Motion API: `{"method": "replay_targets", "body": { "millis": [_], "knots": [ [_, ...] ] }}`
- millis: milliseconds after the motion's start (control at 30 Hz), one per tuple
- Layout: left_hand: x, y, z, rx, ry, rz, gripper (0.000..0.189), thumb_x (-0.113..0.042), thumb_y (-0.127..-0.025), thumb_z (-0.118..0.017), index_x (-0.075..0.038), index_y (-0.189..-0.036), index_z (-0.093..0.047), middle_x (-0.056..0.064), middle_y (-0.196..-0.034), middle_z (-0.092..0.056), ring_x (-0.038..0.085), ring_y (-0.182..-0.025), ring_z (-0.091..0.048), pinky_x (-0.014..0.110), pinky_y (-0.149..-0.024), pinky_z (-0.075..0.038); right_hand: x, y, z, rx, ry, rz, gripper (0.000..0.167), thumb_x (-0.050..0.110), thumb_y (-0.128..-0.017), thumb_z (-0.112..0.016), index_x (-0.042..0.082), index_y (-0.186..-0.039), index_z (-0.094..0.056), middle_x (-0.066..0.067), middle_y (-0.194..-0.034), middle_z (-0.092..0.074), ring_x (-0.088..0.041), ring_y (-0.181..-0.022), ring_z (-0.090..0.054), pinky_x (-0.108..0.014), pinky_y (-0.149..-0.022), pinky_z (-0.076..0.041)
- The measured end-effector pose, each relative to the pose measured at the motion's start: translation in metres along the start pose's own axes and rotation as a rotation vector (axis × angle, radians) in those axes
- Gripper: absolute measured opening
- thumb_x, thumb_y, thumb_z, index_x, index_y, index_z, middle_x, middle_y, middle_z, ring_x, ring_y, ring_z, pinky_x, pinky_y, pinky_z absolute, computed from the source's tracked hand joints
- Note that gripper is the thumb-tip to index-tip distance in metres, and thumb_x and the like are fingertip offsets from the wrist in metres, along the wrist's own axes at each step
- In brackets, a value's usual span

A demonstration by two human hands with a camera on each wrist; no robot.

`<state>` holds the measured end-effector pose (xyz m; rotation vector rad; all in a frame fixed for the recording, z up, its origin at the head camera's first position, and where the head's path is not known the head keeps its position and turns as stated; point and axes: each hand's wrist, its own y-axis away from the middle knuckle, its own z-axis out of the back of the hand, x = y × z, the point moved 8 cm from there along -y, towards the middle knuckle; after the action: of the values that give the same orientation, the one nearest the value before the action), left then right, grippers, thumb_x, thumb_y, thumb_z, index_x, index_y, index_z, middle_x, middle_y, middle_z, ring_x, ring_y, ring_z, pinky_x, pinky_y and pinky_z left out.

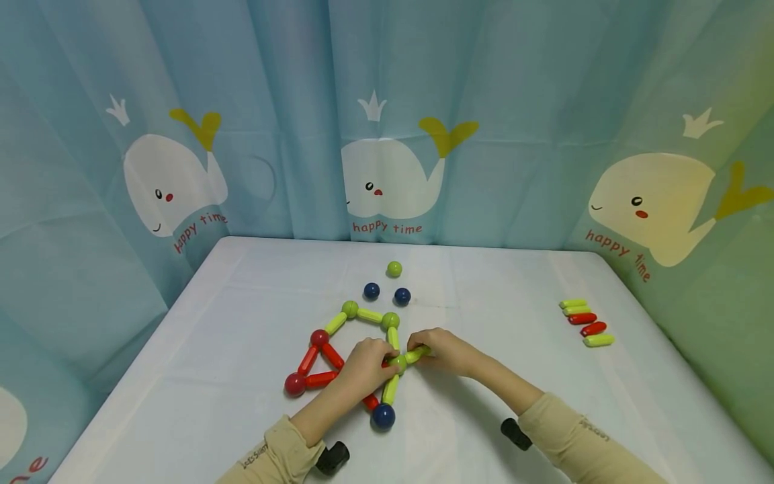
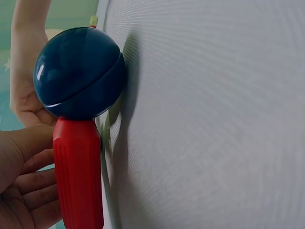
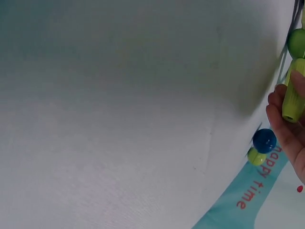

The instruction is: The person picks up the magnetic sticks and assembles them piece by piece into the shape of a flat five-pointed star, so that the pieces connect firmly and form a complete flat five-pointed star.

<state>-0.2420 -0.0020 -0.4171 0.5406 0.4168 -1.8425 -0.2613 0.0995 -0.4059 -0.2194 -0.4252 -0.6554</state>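
A flat frame of toy building rods and balls lies on the white table, with red rods [image 1: 308, 360], red balls [image 1: 295, 384], light green rods [image 1: 335, 324], green balls [image 1: 350, 309] and a dark blue ball [image 1: 383, 416] at its near corner. My left hand [image 1: 361, 368] reaches over the frame and pinches the green ball [image 1: 398, 364] on its right side, covering some red rods. From the right, my right hand [image 1: 446, 351] holds a light green rod [image 3: 293, 93] between thumb and fingers, its inner end against that ball.
Behind the frame sit two loose dark blue balls [image 1: 371, 291] and a loose green ball [image 1: 394, 269]. Several spare green and red rods [image 1: 582, 318] lie in a column at the table's right side. A whale-print curtain [image 1: 508, 188] hangs behind the white table [image 1: 199, 323].
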Motion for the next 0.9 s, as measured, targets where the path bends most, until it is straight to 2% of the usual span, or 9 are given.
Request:
{"method": "replay_targets", "body": {
  "millis": [433, 767, 900],
  "knots": [
    [0.001, 0.001, 0.0, -0.004, 0.005, -0.006, 0.027, -0.017, -0.08, -0.074, -0.004, -0.104, -0.072, 0.005, -0.094, -0.072, 0.013, -0.082, -0.061, 0.025, -0.075, -0.053, -0.006, 0.0, 0.002, -0.001, -0.008, -0.021, 0.015, -0.002, -0.079, -0.07, 0.004, -0.093, -0.067, -0.003, -0.09, -0.069, -0.011, -0.082, -0.061, -0.024, -0.076, -0.053],
    [0.002, 0.0, -0.001, -0.008, 0.015, 0.003, 0.027, -0.018, -0.08, -0.074, -0.005, -0.105, -0.072, 0.005, -0.097, -0.072, 0.015, -0.087, -0.062, 0.027, -0.078, -0.053, -0.033, 0.018, 0.018, -0.052, -0.113, -0.086, 0.015, -0.004, -0.082, -0.066, 0.001, -0.096, -0.063, -0.01, -0.089, -0.068, -0.018, -0.082, -0.064, -0.023, -0.07, -0.054],
    [0.003, 0.0, -0.001, -0.004, 0.011, 0.009, 0.028, -0.019, -0.081, -0.074, -0.006, -0.105, -0.072, 0.005, -0.099, -0.072, 0.015, -0.088, -0.063, 0.027, -0.079, -0.054, -0.045, 0.027, 0.03, -0.075, -0.102, -0.115, 0.016, -0.006, -0.083, -0.064, -0.003, -0.099, -0.062, -0.014, -0.091, -0.068, -0.021, -0.083, -0.065, -0.025, -0.071, -0.054]
  ]
}}
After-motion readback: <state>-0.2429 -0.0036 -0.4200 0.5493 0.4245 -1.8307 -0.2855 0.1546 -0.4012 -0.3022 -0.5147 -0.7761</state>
